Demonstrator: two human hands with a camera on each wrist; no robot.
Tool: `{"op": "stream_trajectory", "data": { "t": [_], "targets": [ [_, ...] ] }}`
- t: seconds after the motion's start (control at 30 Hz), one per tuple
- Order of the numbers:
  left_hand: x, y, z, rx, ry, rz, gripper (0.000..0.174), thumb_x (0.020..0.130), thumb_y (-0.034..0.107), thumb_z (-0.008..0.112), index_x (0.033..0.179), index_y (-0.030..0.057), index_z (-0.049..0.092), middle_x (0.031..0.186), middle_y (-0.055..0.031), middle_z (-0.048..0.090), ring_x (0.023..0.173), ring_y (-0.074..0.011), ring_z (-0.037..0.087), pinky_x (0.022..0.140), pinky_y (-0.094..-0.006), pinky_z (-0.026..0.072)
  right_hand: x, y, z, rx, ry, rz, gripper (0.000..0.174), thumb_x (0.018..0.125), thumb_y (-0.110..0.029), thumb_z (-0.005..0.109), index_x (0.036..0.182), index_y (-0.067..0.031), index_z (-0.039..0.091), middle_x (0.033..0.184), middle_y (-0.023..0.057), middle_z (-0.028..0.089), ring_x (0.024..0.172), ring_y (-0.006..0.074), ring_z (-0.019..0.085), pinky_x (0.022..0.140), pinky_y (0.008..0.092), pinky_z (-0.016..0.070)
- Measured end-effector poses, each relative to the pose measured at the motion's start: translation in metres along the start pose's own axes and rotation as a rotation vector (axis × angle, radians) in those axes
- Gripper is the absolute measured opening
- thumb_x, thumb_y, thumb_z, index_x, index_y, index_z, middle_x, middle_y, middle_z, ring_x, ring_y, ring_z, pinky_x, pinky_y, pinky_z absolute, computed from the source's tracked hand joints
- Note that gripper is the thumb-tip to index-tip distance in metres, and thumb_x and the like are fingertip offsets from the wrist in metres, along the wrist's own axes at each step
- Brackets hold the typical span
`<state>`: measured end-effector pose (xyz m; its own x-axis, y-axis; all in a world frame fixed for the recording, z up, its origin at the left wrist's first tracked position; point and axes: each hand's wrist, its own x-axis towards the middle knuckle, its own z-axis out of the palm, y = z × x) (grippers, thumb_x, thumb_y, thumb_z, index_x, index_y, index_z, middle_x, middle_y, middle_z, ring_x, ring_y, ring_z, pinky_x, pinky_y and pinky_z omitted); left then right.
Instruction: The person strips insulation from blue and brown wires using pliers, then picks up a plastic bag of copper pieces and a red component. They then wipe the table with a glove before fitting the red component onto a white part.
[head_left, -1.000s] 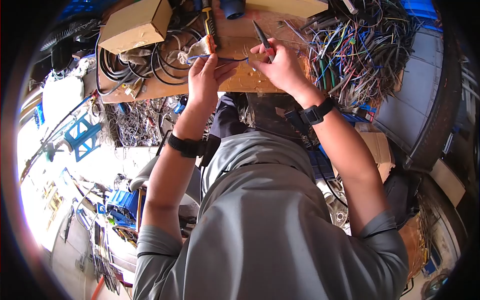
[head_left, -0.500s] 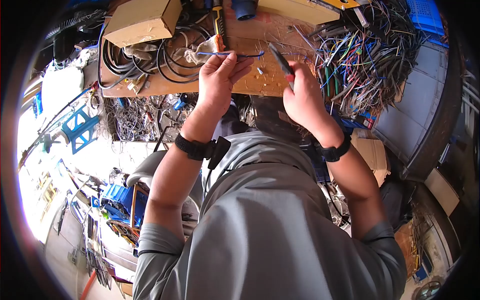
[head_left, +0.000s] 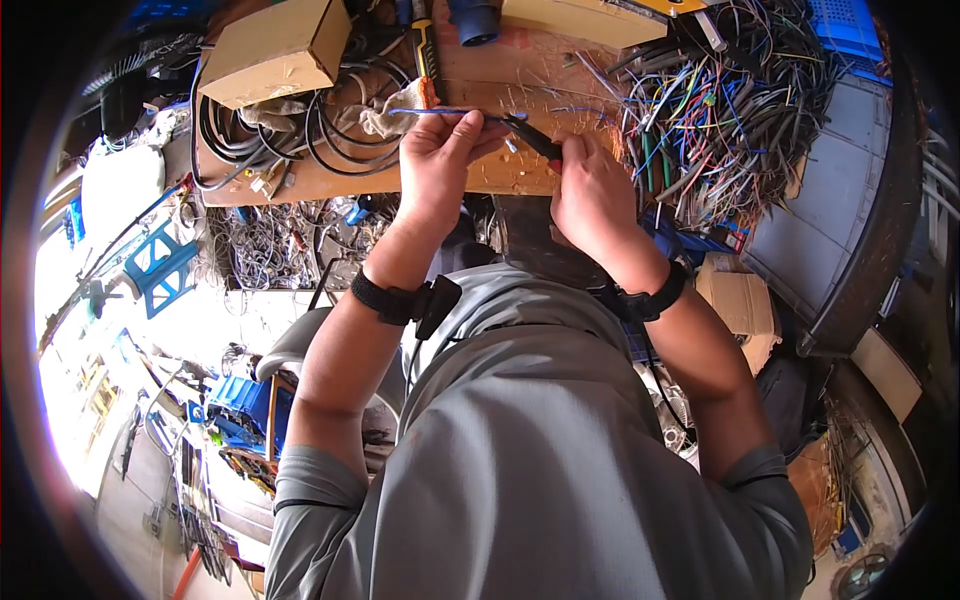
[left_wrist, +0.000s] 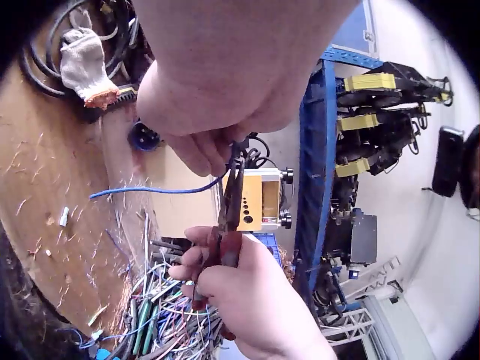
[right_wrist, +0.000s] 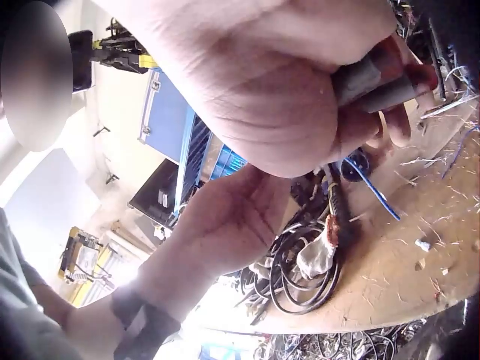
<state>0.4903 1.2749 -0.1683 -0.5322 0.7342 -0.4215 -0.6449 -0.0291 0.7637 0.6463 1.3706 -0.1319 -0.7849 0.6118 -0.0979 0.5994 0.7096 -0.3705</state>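
Note:
Between thumb and fingers, my left hand [head_left: 435,165] pinches a thin blue wire [left_wrist: 154,190] over the bench. My right hand [head_left: 597,195] grips long-nose pliers [left_wrist: 231,199] with dark jaws and red handles. In the head view the pliers point up and left, their tip right at the wire's right end, close beside the left fingertips. The left wrist view shows the tip just under the left fingers, while the wire's other end sticks out free. In the right wrist view the palm hides most of the pliers.
A heap of cut wires [head_left: 715,120] covers the bench's right side. On the left are a cardboard box [head_left: 270,55], coiled black cable [head_left: 225,140] and a work glove [head_left: 383,115]. A blue plug-like part [head_left: 475,22] stands at the back. Wire scraps litter the wooden bench [head_left: 500,180].
The right hand moved away to the right with the pliers, then came back, bringing their tip to the wire's end. The left hand shifted slightly right and kept its pinch on the wire.

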Motion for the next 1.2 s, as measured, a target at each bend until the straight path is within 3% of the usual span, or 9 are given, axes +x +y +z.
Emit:
{"op": "stream_trajectory", "data": {
  "t": [0.1, 0.3, 0.4, 0.53, 0.63, 0.8, 0.93, 1.03, 1.2],
  "targets": [
    [-0.001, -0.001, 0.002, 0.010, -0.006, -0.006, 0.015, 0.097, 0.011, 0.056, 0.102, -0.0029, 0.059, 0.095, -0.0144, 0.068, 0.091, -0.0231, 0.069, 0.083, -0.0353, 0.0585, 0.001, -0.001, 0.000, -0.036, -0.005, 0.003, 0.014, 0.076, -0.002, 0.059, 0.089, -0.0007, 0.054, 0.086, 0.0183, 0.061, 0.076, 0.0354, 0.064, 0.064, 0.0437, 0.0523],
    [0.000, 0.000, 0.002, 0.033, 0.023, -0.053, 0.016, 0.097, 0.012, 0.056, 0.101, -0.0036, 0.059, 0.096, -0.0154, 0.068, 0.091, -0.0244, 0.069, 0.083, -0.0354, 0.0583, 0.003, -0.007, -0.007, -0.065, -0.133, 0.095, 0.011, 0.076, -0.008, 0.059, 0.085, -0.0037, 0.056, 0.067, 0.0174, 0.064, 0.067, 0.0365, 0.066, 0.059, 0.0459, 0.0527],
    [0.001, 0.004, 0.000, 0.015, 0.027, -0.077, 0.018, 0.098, 0.014, 0.054, 0.100, -0.0036, 0.058, 0.096, -0.0161, 0.068, 0.093, -0.0258, 0.069, 0.083, -0.0363, 0.0576, 0.002, -0.007, -0.006, -0.013, -0.090, 0.143, 0.010, 0.076, -0.010, 0.059, 0.084, -0.0041, 0.058, 0.064, 0.0181, 0.063, 0.065, 0.0380, 0.066, 0.058, 0.0475, 0.0524],
    [0.006, 0.013, -0.008, -0.021, 0.072, -0.056, 0.018, 0.098, 0.014, 0.055, 0.096, -0.0033, 0.056, 0.093, -0.0165, 0.068, 0.090, -0.0255, 0.070, 0.082, -0.0357, 0.0581, -0.001, 0.022, -0.003, 0.081, -0.066, 0.242, 0.016, 0.077, -0.010, 0.058, 0.090, -0.0031, 0.062, 0.076, 0.0197, 0.067, 0.074, 0.0387, 0.066, 0.067, 0.0495, 0.0518],
    [0.006, 0.017, -0.015, -0.052, 0.058, -0.036, 0.018, 0.099, 0.015, 0.053, 0.095, -0.0023, 0.055, 0.095, -0.0173, 0.068, 0.092, -0.0261, 0.069, 0.082, -0.0355, 0.0580, -0.001, 0.044, -0.008, 0.051, -0.177, 0.332, 0.019, 0.079, -0.008, 0.055, 0.095, -0.0012, 0.059, 0.080, 0.0203, 0.066, 0.078, 0.0405, 0.065, 0.070, 0.0490, 0.0510],
    [0.002, 0.017, -0.014, -0.066, 0.033, -0.043, 0.018, 0.099, 0.015, 0.052, 0.097, -0.0030, 0.053, 0.096, -0.0183, 0.068, 0.094, -0.0265, 0.069, 0.083, -0.0357, 0.0580, -0.008, 0.030, -0.012, 0.171, -0.101, 0.160, 0.030, 0.075, 0.001, 0.054, 0.105, 0.0031, 0.054, 0.099, 0.0246, 0.060, 0.092, 0.0412, 0.060, 0.079, 0.0486, 0.0486],
    [0.000, 0.012, -0.010, -0.016, 0.001, -0.026, 0.019, 0.099, 0.015, 0.052, 0.098, -0.0039, 0.052, 0.097, -0.0192, 0.067, 0.093, -0.0269, 0.069, 0.083, -0.0355, 0.0581, -0.012, 0.010, -0.001, 0.114, 0.007, 0.030, 0.038, 0.075, -0.001, 0.057, 0.112, 0.0031, 0.053, 0.098, 0.0207, 0.058, 0.088, 0.0388, 0.058, 0.077, 0.0461, 0.0494],
    [-0.003, 0.011, -0.008, -0.008, -0.009, -0.025, 0.019, 0.099, 0.015, 0.052, 0.098, -0.0044, 0.051, 0.097, -0.0191, 0.067, 0.093, -0.0274, 0.069, 0.083, -0.0353, 0.0581, -0.009, 0.001, -0.002, 0.116, -0.012, 0.050, 0.040, 0.073, -0.001, 0.058, 0.113, 0.0038, 0.053, 0.097, 0.0211, 0.058, 0.088, 0.0389, 0.058, 0.077, 0.0460, 0.0493],
    [-0.006, 0.008, -0.005, 0.007, -0.020, -0.028, 0.020, 0.099, 0.015, 0.053, 0.098, -0.0044, 0.051, 0.097, -0.0187, 0.067, 0.093, -0.0278, 0.069, 0.083, -0.0351, 0.0580, -0.006, -0.004, -0.004, -0.021, -0.035, 0.035, 0.024, 0.073, -0.004, 0.059, 0.096, 0.0015, 0.058, 0.086, 0.0201, 0.061, 0.081, 0.0381, 0.062, 0.071, 0.0462, 0.0514]
  ]
}}
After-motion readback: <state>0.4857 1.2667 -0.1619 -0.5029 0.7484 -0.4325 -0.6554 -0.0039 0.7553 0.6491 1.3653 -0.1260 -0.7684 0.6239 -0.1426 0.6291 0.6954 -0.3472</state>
